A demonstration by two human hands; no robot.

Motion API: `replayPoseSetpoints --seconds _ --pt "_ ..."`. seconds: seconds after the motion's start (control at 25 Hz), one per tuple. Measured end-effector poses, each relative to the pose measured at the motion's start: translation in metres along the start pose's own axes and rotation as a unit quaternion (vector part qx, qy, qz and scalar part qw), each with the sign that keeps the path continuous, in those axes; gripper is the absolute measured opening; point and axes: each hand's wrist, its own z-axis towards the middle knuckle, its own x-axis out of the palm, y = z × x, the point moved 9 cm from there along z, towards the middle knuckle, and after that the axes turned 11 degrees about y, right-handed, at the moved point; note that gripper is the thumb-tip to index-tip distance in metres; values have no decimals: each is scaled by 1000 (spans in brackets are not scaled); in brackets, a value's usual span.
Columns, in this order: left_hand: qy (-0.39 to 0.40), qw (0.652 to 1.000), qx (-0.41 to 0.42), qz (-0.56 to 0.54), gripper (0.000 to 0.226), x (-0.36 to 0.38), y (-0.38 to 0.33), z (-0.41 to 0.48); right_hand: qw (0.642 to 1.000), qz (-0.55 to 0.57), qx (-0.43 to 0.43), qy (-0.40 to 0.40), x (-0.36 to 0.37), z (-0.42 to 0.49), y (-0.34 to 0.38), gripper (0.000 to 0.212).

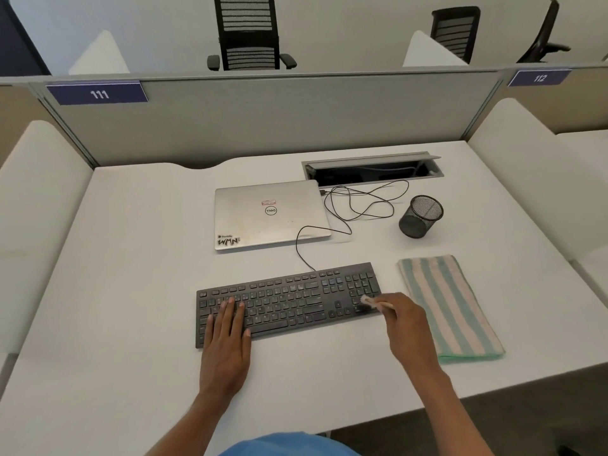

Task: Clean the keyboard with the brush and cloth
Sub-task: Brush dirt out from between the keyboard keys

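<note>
A black keyboard (pixel 286 299) lies on the white desk (pixel 131 258) in front of me. My left hand (pixel 227 337) rests flat on its left half with straight fingers on the keys. My right hand (pixel 406 327) grips a small brush (pixel 373 302) with a wooden handle. The pale bristles touch the keys at the keyboard's right end, near the number pad. A folded cloth (pixel 449 307) with green and cream stripes lies on the desk just right of the keyboard, beside my right hand.
A shut silver laptop (pixel 269 213) sits behind the keyboard, with a looping black cable (pixel 362 205) to its right. A black mesh pen cup (pixel 421 216) lies tipped over at the back right. An open cable hatch (pixel 371 169) and a grey partition (pixel 263 116) lie beyond.
</note>
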Motion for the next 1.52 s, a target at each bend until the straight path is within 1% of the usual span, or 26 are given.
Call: replayPoseSetpoints --seconds 0.08,0.16,0.2,0.28,0.32,0.36,0.4,0.44,0.48,0.56,0.6,0.68,0.76,0.84,0.88,0.96,1.0,1.04,1.12,1.24,1.32,1.36,1.44,1.48,1.52 --pt "1 1000 -2 1 60 1 -1 0 996 -61 1 59 12 19 -11 19" --pt "1 1000 -4 0 60 1 -2 0 986 -98 40 132 33 30 -20 16" --pt "1 1000 -4 0 60 1 -2 0 976 -126 49 172 44 32 -19 19" --pt "4 1000 -6 3 60 3 -2 0 953 -189 10 238 61 37 -10 26" --pt "6 1000 -8 3 60 3 -1 1 946 -207 -9 251 63 40 -7 27" --pt "7 1000 -11 3 60 3 -1 1 945 -213 -11 247 60 42 -4 26" --pt "7 1000 -12 2 60 3 -1 0 954 -193 -1 231 54 45 -4 24" --pt "7 1000 -12 3 60 3 -1 0 966 -158 24 205 44 48 -4 22" --pt "7 1000 -12 3 60 3 -1 0 981 -114 29 157 32 51 -3 19" --pt "8 1000 -12 3 60 4 -2 0 994 -61 8 91 19 51 9 16" --pt "8 1000 -12 2 60 4 -2 0 995 -58 2 82 19 49 15 17" --pt "9 1000 -12 4 60 4 0 0 992 -50 27 116 32 44 9 20" --pt "10 1000 -11 6 60 4 0 1 982 -88 63 156 40 37 -1 19" --pt "12 1000 -14 4 60 4 0 1 973 -99 100 182 39 38 -7 18" --pt "13 1000 -15 3 60 5 0 1 975 -94 103 173 35 40 -4 19" --pt "13 1000 -14 3 60 5 0 0 987 -68 92 117 24 48 9 23" --pt "13 1000 -14 4 60 5 1 -1 990 -61 80 95 22 50 16 22" --pt "12 1000 -13 4 60 5 1 -1 992 -50 76 91 23 50 20 19" --pt "10 1000 -13 1 60 4 0 -1 984 -4 121 134 33 43 12 21" --pt "12 1000 -10 -4 60 4 -1 1 963 -37 167 206 44 31 -7 25" --pt "13 1000 -12 -2 60 5 0 1 963 -42 171 206 42 32 -6 20" --pt "15 1000 -13 -4 60 5 0 1 966 -47 171 190 38 35 -1 19" --pt "13 1000 -13 -6 60 6 1 0 976 -28 137 165 34 44 14 23" --pt "13 1000 -14 -6 60 6 2 0 977 -23 114 179 38 48 22 25" --pt "13 1000 -14 -4 60 6 2 0 973 -28 93 210 43 50 30 25"
